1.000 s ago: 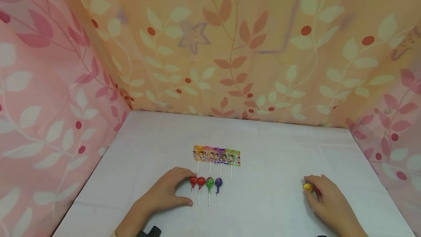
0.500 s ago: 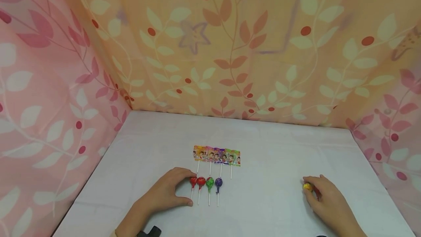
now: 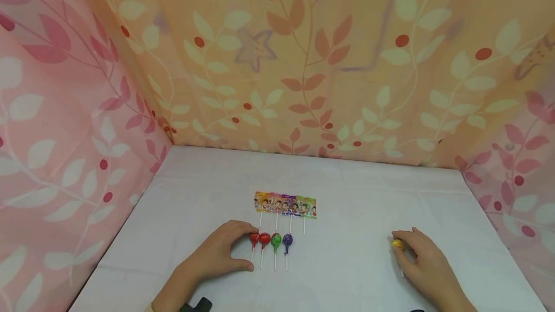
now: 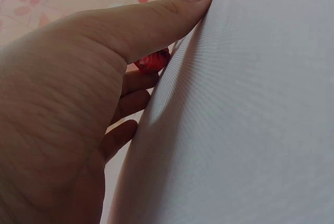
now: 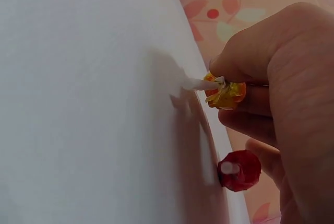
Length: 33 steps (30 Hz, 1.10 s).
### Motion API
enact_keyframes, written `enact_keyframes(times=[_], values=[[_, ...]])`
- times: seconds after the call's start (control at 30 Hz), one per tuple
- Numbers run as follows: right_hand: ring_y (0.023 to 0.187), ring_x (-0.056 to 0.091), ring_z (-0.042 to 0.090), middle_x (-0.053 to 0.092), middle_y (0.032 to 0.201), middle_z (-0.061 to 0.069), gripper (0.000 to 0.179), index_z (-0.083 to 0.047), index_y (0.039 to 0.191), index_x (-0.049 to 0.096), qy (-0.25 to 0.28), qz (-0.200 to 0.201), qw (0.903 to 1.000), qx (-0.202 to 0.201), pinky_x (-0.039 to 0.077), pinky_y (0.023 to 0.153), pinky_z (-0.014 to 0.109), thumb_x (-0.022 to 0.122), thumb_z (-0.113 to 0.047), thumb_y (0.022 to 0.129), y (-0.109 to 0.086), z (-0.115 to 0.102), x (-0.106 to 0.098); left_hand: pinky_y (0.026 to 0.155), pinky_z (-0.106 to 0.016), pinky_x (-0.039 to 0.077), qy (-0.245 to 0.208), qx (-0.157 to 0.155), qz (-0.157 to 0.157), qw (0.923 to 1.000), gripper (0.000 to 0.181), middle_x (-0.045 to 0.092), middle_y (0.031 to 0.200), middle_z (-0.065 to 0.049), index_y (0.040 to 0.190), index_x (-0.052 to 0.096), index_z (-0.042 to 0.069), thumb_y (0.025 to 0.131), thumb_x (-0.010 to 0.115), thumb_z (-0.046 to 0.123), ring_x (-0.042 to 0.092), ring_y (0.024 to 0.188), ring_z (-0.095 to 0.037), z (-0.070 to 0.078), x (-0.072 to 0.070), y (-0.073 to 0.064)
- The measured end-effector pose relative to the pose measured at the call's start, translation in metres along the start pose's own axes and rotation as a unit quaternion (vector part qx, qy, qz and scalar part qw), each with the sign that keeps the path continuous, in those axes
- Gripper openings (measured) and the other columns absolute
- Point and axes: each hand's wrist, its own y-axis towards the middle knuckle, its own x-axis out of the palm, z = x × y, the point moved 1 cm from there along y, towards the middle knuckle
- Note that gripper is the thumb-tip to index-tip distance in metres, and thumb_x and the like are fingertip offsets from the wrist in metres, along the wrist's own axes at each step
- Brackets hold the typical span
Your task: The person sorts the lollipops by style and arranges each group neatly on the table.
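Observation:
My right hand [image 3: 422, 261] pinches a yellow-wrapped lollipop [image 5: 225, 92] between thumb and fingertips, close over the white table. Its short white stick shows below the thumb in the head view. In the right wrist view, a red-wrapped lollipop [image 5: 240, 171] lies by the lower fingers of that hand; the hand hides it in the head view. My left hand [image 3: 218, 249] rests on the table, thumb and forefinger spread apart. Its forefinger tip is right at the head of the leftmost red lollipop [image 3: 255, 239]. Alongside lie another red lollipop [image 3: 265, 239], a green one [image 3: 276, 240] and a purple one [image 3: 287, 240].
Behind that row lie several flat-wrapped lollipops with overlapping printed wrappers, among them an orange one [image 3: 262, 201] and a green one [image 3: 307, 207]. A white cloth covers the table [image 3: 347, 254]. Leaf-patterned curtains [image 3: 269, 85] stand along the back and both sides.
My right hand has shifted a little to the left with the yellow lollipop, and its stick has come into sight under the thumb. My left hand and the row beside it stay put.

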Motion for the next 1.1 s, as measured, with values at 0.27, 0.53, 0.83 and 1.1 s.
enact_keyframes(times=[0.27,0.53,0.83,1.1], values=[[0.127,0.063,0.055,0.078,0.12,0.01,0.034,-0.012,0.12,0.078,0.0,-0.008,1.0,0.0,0.037,0.126,0.034,0.088,-0.006,0.089,0.001,-0.006,0.002,0.12,-0.052,0.046,0.0,-0.008,-0.008,0.9999,0.084,0.059,0.147,0.023,0.149,0.063,0.04,0.075,0.096,0.062,0.054,0.141,-0.013,0.001,0.001,0.001],[0.125,0.065,0.053,0.078,0.117,0.007,0.037,-0.012,0.119,0.078,0.008,-0.002,0.9996,-0.026,0.015,0.113,0.0,0.09,-0.003,0.085,0.006,-0.014,0.006,0.12,-0.053,0.046,-0.004,-0.018,-0.012,0.9998,0.083,0.06,0.147,0.021,0.149,0.064,0.038,0.076,0.097,0.057,0.054,0.141,-0.014,0.005,-0.003,0.001],[0.12,0.069,0.046,0.078,0.113,0.004,0.036,-0.011,0.116,0.079,-0.005,0.002,0.9984,-0.056,0.016,0.114,0.0,0.089,-0.003,0.082,0.011,-0.023,0.012,0.119,-0.054,0.047,-0.008,-0.021,-0.011,0.9997,0.083,0.061,0.146,0.021,0.149,0.064,0.037,0.076,0.097,0.058,0.055,0.141,-0.014,0.005,-0.002,0.001],[0.125,0.066,0.05,0.079,0.114,0.0,0.035,-0.013,0.118,0.078,0.007,-0.013,0.9983,-0.057,0.016,0.115,0.003,0.088,-0.004,0.086,0.014,-0.03,0.018,0.118,-0.054,0.048,-0.001,-0.017,-0.009,0.9998,0.082,0.06,0.146,0.023,0.149,0.064,0.039,0.076,0.093,0.066,0.055,0.14,-0.013,-0.001,0.002,0.0]])
